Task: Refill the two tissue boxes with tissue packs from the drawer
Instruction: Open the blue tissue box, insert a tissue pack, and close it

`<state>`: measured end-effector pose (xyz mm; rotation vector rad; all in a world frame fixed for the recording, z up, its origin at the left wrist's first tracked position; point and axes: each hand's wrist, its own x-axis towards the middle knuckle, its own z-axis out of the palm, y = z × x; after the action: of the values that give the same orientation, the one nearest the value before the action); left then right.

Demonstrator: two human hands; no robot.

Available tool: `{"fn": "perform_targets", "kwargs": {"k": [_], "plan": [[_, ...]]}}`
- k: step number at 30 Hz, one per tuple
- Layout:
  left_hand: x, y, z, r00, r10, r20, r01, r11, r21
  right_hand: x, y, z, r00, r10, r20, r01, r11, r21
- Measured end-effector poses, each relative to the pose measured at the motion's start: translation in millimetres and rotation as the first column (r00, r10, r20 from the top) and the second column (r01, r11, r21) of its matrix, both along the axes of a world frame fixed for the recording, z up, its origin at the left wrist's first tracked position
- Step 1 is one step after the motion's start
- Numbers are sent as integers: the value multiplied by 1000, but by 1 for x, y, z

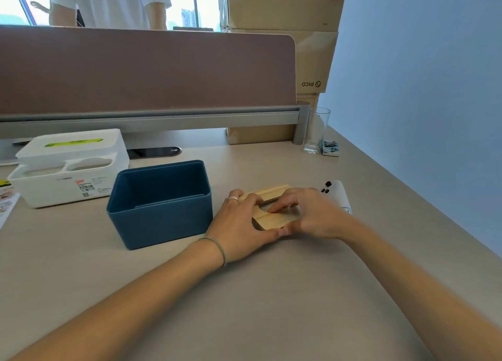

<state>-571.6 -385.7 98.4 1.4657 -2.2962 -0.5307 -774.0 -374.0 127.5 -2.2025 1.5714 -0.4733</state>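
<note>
A dark blue tissue box [160, 205] stands open and empty at the desk's middle, its lid off. Its wooden lid [274, 219] lies flat on the desk just right of it. My left hand [239, 224] holds the lid's left side and my right hand [312, 214] holds its right side, fingers reaching into the oval slot. A white tissue box [68, 167] with a green-edged slot and front compartments sits at the left. No tissue pack and no drawer are in view.
A white phone [336, 195] lies right of my right hand. A drinking glass [316, 129] and a small packet [330, 148] stand at the back right. A brown desk partition [146, 69], cardboard boxes [285, 4] and a person in white stand behind.
</note>
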Motion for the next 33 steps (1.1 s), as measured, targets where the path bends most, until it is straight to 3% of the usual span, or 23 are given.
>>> {"fn": "perform_targets", "kwargs": {"k": [7, 14, 22, 29, 33], "plan": [[1, 2, -18, 998, 27, 56, -28, 1000, 14, 3, -3, -12, 997, -2, -81, 3, 1000, 7], [-5, 7, -18, 997, 6, 79, -5, 1000, -5, 1, 6, -19, 998, -55, -35, 54, 998, -31], [-8, 23, 13, 986, -53, 161, 95, 960, -264, 8, 21, -10, 988, -151, -33, 138, 957, -255], [13, 32, 43, 970, 39, 240, 76, 890, -449, 39, 32, 19, 976, -196, -91, 142, 901, -409], [45, 35, 59, 973, 130, 190, -23, 876, -481, 70, 30, 34, 976, -190, -101, 126, 886, -447]]}}
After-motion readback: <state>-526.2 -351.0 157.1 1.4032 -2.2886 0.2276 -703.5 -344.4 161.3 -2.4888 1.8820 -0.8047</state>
